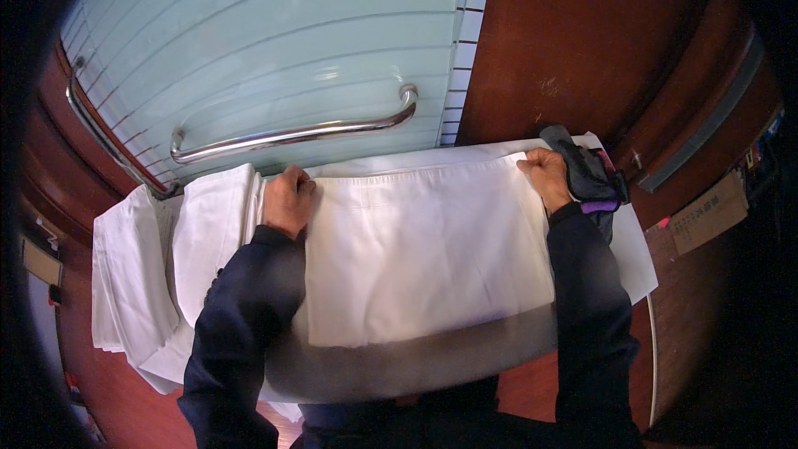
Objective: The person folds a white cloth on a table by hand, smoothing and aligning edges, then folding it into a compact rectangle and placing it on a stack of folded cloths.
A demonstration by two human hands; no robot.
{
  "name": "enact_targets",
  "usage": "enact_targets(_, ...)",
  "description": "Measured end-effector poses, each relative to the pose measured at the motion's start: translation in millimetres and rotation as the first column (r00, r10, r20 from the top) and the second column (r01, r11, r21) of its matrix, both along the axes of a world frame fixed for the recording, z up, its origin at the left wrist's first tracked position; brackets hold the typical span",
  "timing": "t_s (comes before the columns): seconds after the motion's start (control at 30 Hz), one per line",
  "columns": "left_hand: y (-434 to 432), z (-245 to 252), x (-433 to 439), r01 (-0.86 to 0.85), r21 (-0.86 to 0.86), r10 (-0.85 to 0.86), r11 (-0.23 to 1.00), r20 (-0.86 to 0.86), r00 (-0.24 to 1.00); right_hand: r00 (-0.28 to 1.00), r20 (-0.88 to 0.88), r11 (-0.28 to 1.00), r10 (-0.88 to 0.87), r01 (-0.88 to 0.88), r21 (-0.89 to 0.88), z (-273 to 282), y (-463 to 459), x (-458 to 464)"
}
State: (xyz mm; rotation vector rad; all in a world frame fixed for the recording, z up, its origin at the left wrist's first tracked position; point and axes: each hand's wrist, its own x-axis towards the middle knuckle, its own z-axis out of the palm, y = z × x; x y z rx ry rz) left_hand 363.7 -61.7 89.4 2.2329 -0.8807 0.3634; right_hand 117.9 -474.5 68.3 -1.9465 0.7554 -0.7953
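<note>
A folded piece of white cloth (424, 249) with a stitched hem lies flat on a white-covered table (399, 374) in front of me. My left hand (290, 201) pinches its upper left corner, with the fingers curled in. The upper right corner is gripped between the thumb and fingers of my right hand (547, 178). Just left of my left hand stands a stack of folded white cloths (212, 237), and a second stack (128, 268) lies at the table's left end. A dark grey and purple item (589, 171), of a kind I cannot tell, lies beside my right hand.
Behind the table is a frosted glass panel (312, 43) with a chrome handle (299, 134). A reddish-brown wooden panel (561, 43) rises at the back right. On the right, a cardboard box (707, 215) bears writing. Another metal handle (93, 128) is at the left.
</note>
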Motion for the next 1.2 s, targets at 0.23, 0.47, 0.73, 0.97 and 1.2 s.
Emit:
enact_targets(0.23,-6.8,-2.8,2.6,-0.025,0.054,0.032,0.998,-0.134,0.99,0.993,-0.028,0.925,-0.116,0.098,-0.366,-9.6,4.1,2.2)
enact_targets(0.47,-4.8,-1.3,5.6,-0.094,0.087,0.108,0.992,-0.172,0.979,0.983,-0.101,0.953,-0.151,0.118,-0.279,-3.1,10.5,0.7)
enact_targets(0.73,-10.1,6.3,-1.7,-0.07,0.016,0.071,0.997,-0.121,0.99,0.991,-0.046,0.951,-0.128,0.11,-0.289,-20.9,-8.6,2.6)
enact_targets(0.97,-15.7,4.3,0.8,-0.111,0.123,0.123,0.986,-0.098,0.987,0.994,-0.009,0.938,-0.108,0.099,-0.333,-23.2,-10.3,1.0)
enact_targets(1.2,-19.4,-7.7,5.9,-0.118,0.125,0.125,0.985,-0.05,0.991,0.997,0.062,0.964,-0.036,0.051,-0.262,-12.3,2.8,-1.3)
